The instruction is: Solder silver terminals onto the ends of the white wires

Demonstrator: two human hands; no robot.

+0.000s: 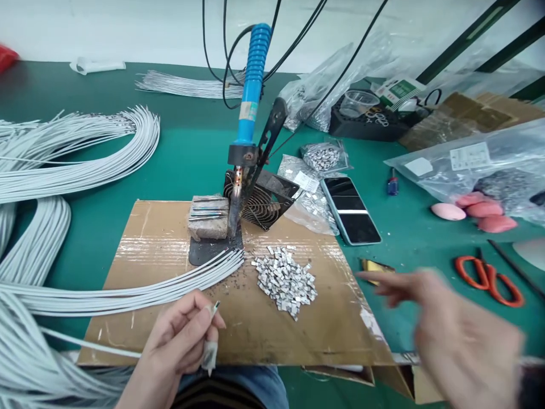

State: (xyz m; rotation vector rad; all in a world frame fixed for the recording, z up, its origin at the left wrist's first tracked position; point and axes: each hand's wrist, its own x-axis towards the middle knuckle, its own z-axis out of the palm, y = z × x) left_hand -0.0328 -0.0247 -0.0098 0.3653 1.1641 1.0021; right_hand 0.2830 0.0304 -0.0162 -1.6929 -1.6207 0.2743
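My left hand [181, 335] pinches a white cable [91, 343] near its tip, the end poking out past thumb and forefinger. A whitish wrap or scrap hangs at its fingers. To the right, my right hand [443, 324] is blurred by motion, forefinger stretched left and nothing visible in it. Its fingertip is close to a small gold-coloured piece [377, 270]. Between the hands, a pile of small metal clips [286, 279] lies on a cardboard sheet [332, 335]. A bundle of white cables [149, 295] rests with its ends beside the pile.
A blue-handled soldering iron [255, 85] stands upright behind a block [208, 218] with thin rods and a small fan [268, 199]. A phone [351, 210], orange-handled scissors [489, 278], pink sponges [485, 210] and plastic bags [481, 159] lie right. Coiled white cables [85, 170] fill the left.
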